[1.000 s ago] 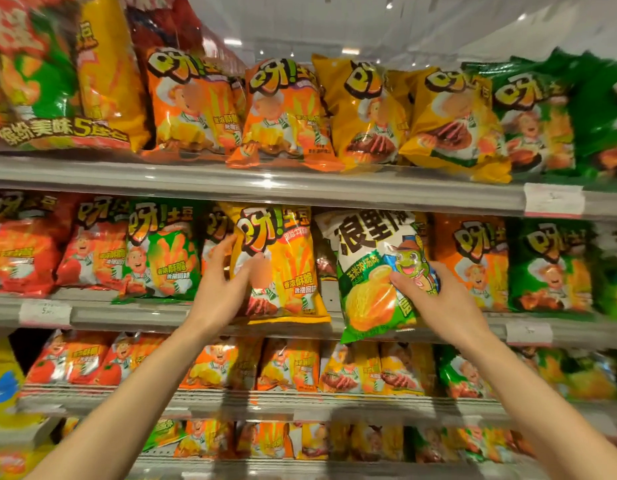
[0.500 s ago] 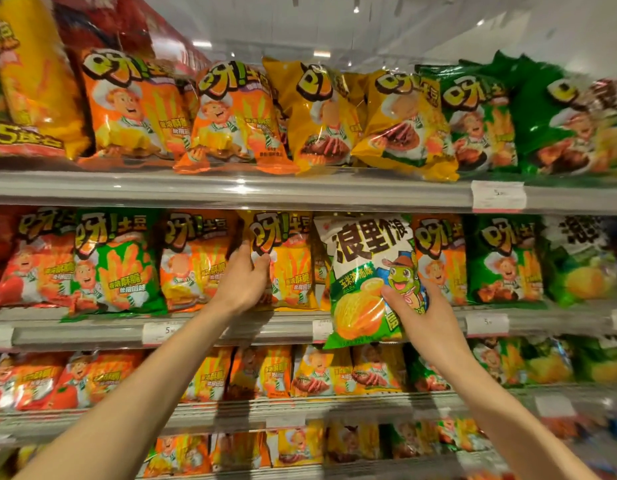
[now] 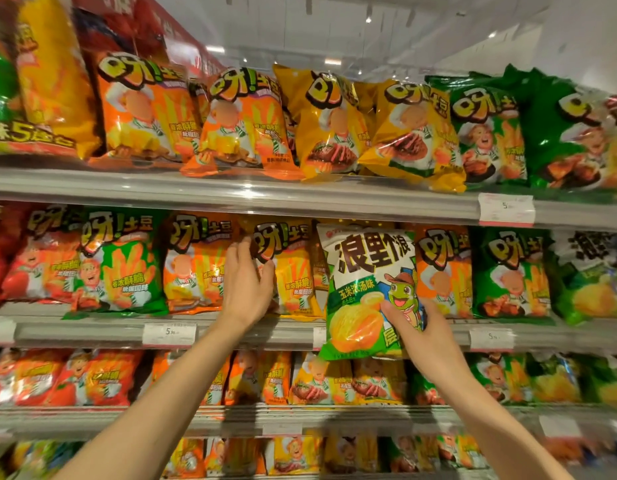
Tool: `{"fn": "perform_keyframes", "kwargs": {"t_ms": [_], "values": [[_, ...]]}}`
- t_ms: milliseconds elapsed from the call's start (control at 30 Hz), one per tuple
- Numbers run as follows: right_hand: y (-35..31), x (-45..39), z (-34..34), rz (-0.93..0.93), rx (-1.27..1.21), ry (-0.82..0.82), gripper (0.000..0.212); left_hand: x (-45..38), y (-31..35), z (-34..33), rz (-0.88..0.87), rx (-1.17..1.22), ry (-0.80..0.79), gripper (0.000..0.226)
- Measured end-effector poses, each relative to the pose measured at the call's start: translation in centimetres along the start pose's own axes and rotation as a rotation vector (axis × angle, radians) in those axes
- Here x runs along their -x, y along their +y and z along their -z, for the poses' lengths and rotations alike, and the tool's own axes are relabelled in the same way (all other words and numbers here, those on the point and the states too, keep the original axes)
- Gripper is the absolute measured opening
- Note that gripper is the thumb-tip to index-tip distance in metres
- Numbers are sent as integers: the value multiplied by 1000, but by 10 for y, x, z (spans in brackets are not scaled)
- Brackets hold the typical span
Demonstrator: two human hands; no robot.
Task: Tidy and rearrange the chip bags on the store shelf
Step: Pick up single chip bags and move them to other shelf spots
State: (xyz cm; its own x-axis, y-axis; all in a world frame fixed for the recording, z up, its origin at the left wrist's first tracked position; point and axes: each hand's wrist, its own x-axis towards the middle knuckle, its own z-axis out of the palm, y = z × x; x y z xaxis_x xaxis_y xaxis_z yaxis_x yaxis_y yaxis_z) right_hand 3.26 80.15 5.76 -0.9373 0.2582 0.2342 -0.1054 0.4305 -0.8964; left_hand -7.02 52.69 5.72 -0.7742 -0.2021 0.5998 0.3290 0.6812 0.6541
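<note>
A store shelf unit fills the frame, four tiers of chip bags under a white ceiling at the top; the middle shelf runs across the centre with price tags on its front rail. The bags on it stand packed edge to edge, so the only open room is in front of the rail, where both arms reach in from the bottom of the frame. The left hand lies with fingers spread against the yellow chip bag at centre, its grip open and pressing, thumb on the bag's face. The right hand pinches the lower right corner of the white-and-green chip bag, which hangs in front of the row, its bottom edge below the rail. Against the earlier frame, the yellow bag stands further back in its row and the view has swung right.
</note>
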Motion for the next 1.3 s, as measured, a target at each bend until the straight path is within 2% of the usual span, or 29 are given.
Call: {"fn": "perform_keyframes", "kwargs": {"t_ms": [67,100,167,233,300,333,500,600,700,767,900,967,1100,1133,1233,1300], "values": [[-1,2,-4,-22,-21,-26,66,17,5,8,-72,92,67,50],[-1,3,-8,-33,-35,-38,66,27,9,11,-95,133,44,45],[-1,6,-15,-48,-52,-61,75,46,17,14,-82,210,-128,41],[-2,9,-24,-73,-60,-87,82,62,27,17,-28,263,-318,56],[-4,13,-35,-93,-74,-138,81,73,34,15,37,338,-403,73],[-4,17,-40,-100,-66,-157,77,77,36,14,59,381,-416,75],[2,32,-55,-98,-91,-189,49,94,24,12,178,533,-408,53],[17,40,-53,-155,-43,-225,65,112,13,7,235,624,-463,53],[31,54,-42,-103,-24,-230,60,129,20,2,236,642,-468,58],[46,63,-30,-138,-62,-217,60,141,35,-3,221,619,-457,56],[70,78,7,-205,-89,-210,76,169,67,-20,257,593,-454,60],[79,86,36,-185,-120,-201,68,185,91,-29,256,586,-460,59],[96,104,112,-104,-112,-175,37,223,156,-54,235,580,-448,56],[101,108,135,-96,-105,-176,35,234,175,-63,232,591,-448,56],[128,119,206,-99,-87,-131,48,269,229,-98,218,595,-483,60],[149,126,250,-102,-114,-89,46,287,259,-124,185,565,-536,63]]}}
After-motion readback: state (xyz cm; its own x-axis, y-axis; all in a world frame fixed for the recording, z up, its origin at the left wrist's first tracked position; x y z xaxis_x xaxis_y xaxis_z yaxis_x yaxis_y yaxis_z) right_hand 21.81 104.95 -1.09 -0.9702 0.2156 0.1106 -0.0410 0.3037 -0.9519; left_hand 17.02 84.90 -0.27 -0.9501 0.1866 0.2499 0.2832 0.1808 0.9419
